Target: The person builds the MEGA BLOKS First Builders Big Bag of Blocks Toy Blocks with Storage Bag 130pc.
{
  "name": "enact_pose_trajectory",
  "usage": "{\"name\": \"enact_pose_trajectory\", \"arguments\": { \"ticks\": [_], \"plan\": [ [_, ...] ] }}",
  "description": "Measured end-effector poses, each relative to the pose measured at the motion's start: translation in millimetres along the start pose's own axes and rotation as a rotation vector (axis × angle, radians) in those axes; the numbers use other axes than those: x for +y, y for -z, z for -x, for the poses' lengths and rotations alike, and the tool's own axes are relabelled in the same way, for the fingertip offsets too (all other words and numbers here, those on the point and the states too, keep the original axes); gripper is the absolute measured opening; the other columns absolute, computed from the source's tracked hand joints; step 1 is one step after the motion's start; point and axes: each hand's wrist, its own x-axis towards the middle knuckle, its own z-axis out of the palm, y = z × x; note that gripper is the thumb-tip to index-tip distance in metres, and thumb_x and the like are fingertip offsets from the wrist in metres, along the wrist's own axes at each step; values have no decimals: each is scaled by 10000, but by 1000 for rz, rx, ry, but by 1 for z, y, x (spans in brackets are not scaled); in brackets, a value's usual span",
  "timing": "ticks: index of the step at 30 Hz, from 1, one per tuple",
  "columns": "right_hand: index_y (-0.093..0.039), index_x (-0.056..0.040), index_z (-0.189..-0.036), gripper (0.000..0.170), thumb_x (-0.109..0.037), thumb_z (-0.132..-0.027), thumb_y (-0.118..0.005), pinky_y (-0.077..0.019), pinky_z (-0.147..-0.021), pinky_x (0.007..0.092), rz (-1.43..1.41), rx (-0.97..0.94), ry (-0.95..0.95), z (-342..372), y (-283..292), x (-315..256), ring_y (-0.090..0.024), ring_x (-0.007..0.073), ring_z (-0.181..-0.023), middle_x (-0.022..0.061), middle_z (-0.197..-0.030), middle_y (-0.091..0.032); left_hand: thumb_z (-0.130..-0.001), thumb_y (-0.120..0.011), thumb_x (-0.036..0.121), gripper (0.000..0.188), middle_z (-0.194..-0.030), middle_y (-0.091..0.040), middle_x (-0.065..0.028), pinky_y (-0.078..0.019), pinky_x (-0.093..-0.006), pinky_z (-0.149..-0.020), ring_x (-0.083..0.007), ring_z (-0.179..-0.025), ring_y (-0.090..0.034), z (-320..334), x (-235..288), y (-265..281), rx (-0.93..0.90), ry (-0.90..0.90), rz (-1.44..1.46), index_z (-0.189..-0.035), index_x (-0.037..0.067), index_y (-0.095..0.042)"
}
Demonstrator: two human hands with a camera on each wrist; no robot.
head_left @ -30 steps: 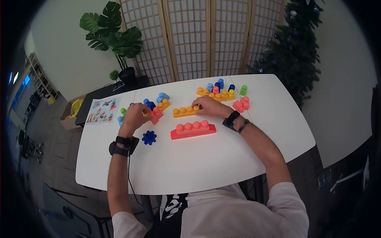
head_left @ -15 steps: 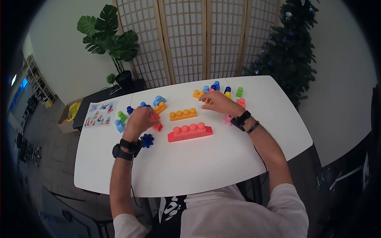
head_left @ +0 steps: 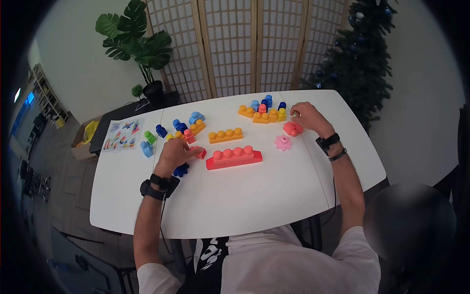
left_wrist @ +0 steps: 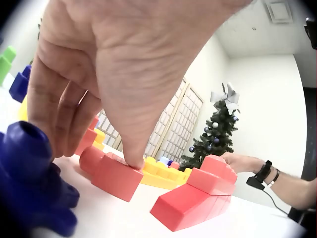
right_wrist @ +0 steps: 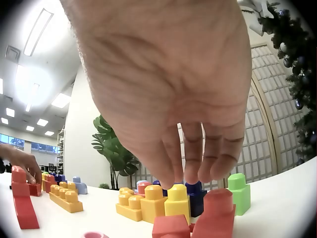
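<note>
In the head view my left hand [head_left: 176, 154] reaches down over a small red block [head_left: 198, 152]. The left wrist view shows the thumb touching the top of this red block [left_wrist: 116, 177], which lies on its side, while the other fingers point straight down beside it. A dark blue gear piece [head_left: 181, 170] is close to this hand. My right hand [head_left: 308, 117] hovers at the table's right, fingers extended and nothing held. Beneath and beside it are red blocks [head_left: 293, 129] and an upright green block [right_wrist: 239, 194]. A pink gear piece [head_left: 282, 142] lies nearer me.
Mid-table lie a yellow four-stud brick [head_left: 225, 135] and a red stepped assembly [head_left: 234, 158] with studs on top. Yellow bricks [head_left: 264, 117] and blue pieces group at the back right. At left are a light blue block [head_left: 147, 149] and a printed picture sheet [head_left: 121, 133].
My right hand has left the yellow four-stud brick and moved right, uncovering the pink gear piece. My left hand has shifted slightly, and the red block under it lies nearer the red assembly.
</note>
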Motion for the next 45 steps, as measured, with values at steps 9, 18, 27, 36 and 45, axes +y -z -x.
{"name": "enact_pose_trajectory", "arguments": {
  "ticks": [9, 18, 27, 36, 45],
  "plan": [
    [-747, -47, -918, 205, -196, -823, -852, -606, -817, 441, 108, -138, -162, 20, -2, -15, -749, 331, -936, 156, -947, -766, -793, -979, 253, 415, -912, -793, -88, -595, -304, -744, -181, -797, -757, -7, 6, -4, 18, -100, 374, -1020, 9, -731],
    [-743, -47, -923, 313, -306, -799, -869, -593, -833, 451, 273, -145, -172, 28, -19, -26, -727, 342, -971, 159, -978, -731, -816, -948, 133, 380, -1012, -807, -130, -618, -314, -868, -213, -905, -771, -44, 42, 5, 81, -352, 355, -1117, -17, -770],
    [-697, -10, -978, 310, -171, -788, -882, -601, -818, 389, -110, -17, -77, 14, 3, -48, -746, 311, -908, 150, -982, -751, -850, -926, 170, 376, -1000, -802, -132, -614, -322, -840, -213, -870, -752, -61, 26, -23, -77, -323, 336, -1143, -19, -785],
    [-727, 13, -1087, 342, -146, -813, -856, -601, -850, 332, -524, 32, 312, -64, -37, -126, -737, 212, -896, 124, -1003, -775, -871, -881, 134, 330, -979, -782, -126, -589, -340, -847, -221, -888, -732, -62, 24, -28, -112, -341, 311, -1138, -23, -765],
    [-761, 24, -1146, 411, -202, -818, -863, -603, -901, 373, -552, -275, 392, -99, -108, -158, -745, 282, -975, 171, -1052, -755, -845, -918, 154, 346, -934, -787, -147, -589, -352, -810, -248, -845, -742, -63, 21, -32, -84, -379, 369, -1096, -36, -774]
  ]
}}
